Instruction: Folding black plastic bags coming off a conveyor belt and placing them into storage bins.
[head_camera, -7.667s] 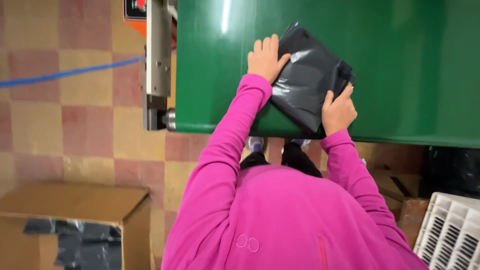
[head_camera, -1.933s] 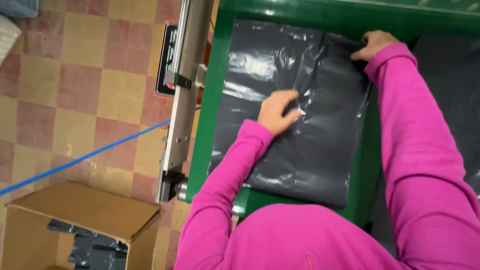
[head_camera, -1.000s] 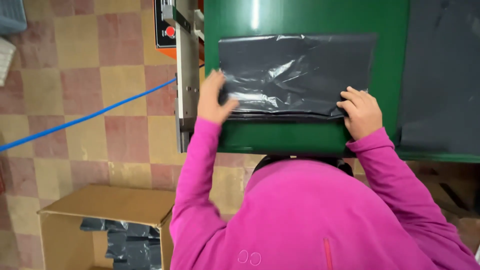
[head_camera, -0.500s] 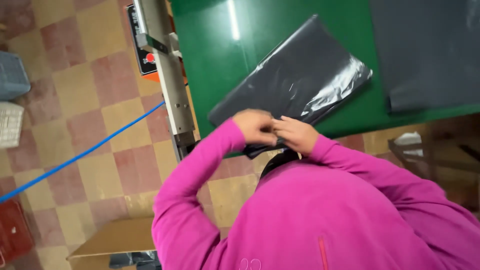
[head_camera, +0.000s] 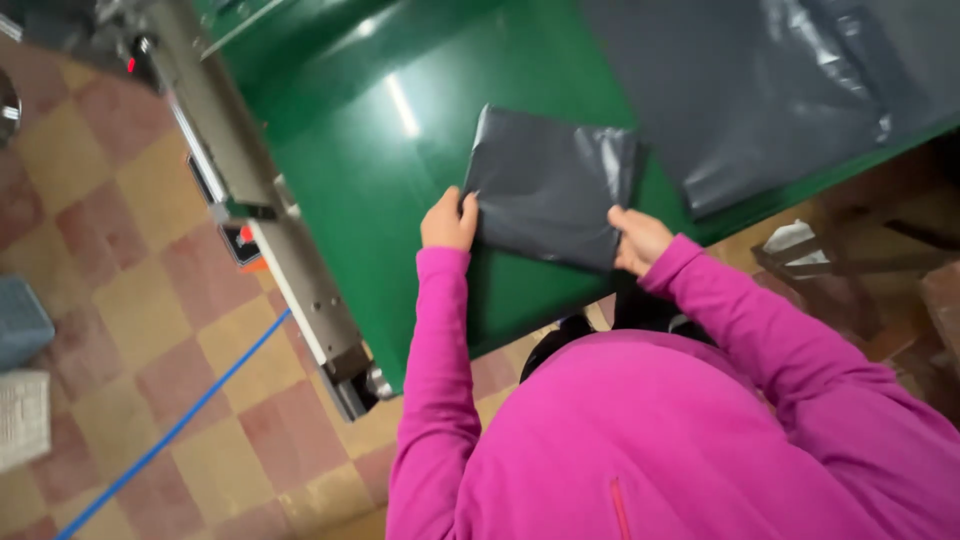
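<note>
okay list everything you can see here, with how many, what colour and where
folded bag: 1, dark grey, on the green table, held at its near edge by both hands
flat bag: 1, dark grey, spread out on the table at upper right
table: 1, green, glossy, fills the top middle
metal rail: 1, grey, runs along the table's left edge
blue line: 1, blue, on the checkered floor at lower left
crate: 1, blue-grey, on the floor at the left edge
floor: red and tan tiles, left side
left hand: 1, grips the folded bag's left corner
right hand: 1, grips the folded bag's right corner
sleeves: 2, pink, bottom
</note>
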